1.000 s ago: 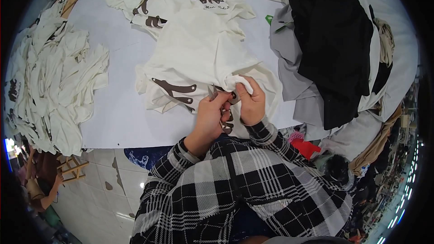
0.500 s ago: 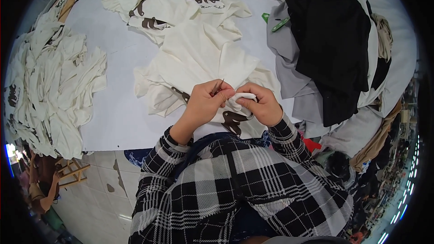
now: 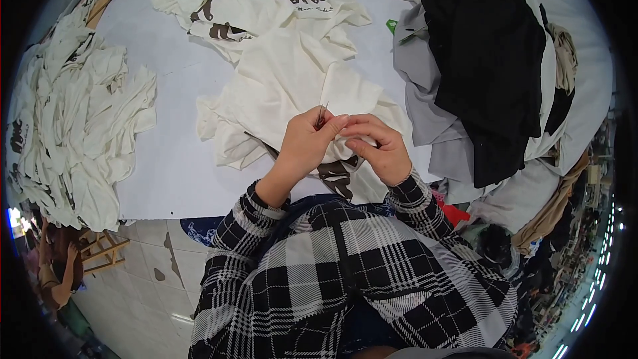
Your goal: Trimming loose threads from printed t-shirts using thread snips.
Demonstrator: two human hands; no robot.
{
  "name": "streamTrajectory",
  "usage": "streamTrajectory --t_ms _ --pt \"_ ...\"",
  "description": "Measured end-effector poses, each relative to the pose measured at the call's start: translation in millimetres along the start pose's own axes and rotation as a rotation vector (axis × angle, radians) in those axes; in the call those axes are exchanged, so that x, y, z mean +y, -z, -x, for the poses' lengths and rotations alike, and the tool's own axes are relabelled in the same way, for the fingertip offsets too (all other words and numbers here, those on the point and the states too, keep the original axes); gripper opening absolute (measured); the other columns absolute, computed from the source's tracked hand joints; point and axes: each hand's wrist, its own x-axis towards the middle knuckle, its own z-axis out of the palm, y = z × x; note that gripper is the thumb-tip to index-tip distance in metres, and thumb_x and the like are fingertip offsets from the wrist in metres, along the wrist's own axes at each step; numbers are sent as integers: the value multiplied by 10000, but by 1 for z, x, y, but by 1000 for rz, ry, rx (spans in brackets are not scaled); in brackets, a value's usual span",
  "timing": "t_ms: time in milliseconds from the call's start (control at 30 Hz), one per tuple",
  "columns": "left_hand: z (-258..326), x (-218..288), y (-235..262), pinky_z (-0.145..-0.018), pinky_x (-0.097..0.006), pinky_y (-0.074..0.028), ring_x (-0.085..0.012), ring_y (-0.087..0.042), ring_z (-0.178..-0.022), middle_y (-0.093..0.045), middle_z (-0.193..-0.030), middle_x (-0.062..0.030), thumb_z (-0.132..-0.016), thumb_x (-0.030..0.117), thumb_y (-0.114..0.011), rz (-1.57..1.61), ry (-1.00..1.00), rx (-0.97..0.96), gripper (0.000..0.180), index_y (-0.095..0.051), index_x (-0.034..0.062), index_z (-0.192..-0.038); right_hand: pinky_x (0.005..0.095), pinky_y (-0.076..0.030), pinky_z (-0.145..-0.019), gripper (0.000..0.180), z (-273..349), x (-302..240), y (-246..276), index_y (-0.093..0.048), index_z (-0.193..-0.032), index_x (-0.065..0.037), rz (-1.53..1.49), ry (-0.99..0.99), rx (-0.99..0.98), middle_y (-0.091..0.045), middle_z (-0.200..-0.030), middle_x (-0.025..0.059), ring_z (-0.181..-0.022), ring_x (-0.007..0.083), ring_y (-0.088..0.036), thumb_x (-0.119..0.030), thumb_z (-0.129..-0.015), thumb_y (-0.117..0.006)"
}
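Lying across the tabletop point(image 3: 176, 173), a cream shirt point(image 3: 276, 83) sits beneath both hands. The left hand point(image 3: 304, 143) has its grip closed around small snips point(image 3: 321, 118); the right hand point(image 3: 387, 153) curls, whether on cloth I cannot tell. Black fabric point(image 3: 488, 73) lies right of the shirt, a cream garment pile point(image 3: 73, 133) left.

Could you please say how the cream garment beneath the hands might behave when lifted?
The cream garment would probably flop, as it lies in soft folds. It looks thin, so likely light. Its spread edges may trail across the white table.
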Motion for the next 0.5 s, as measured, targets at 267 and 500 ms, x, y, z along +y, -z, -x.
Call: streamTrajectory --t_ms 267,500 --pt "-1 4 11 -578 -210 -384 -77 -445 -644 -530 -709 -33 -821 234 -629 -146 -142 83 297 -579 -39 -926 239 -407 -840 277 -1 -3 3 -607 -1075 -15 -36 -136 -6 -555 -1097 70 -995 148 -523 7 -801 -575" --pt "26 23 30 -607 -244 -419 -115 -480 -637 -595 -747 -89 -806 168 -613 -357 -107 -272 329 -548 -12 -1073 273 -367 -917 317 -2 -5 -1 -589 -1122 -27 -4 -154 84 -523 -1169 102 -1098 179 -476 -21 -805 -572"
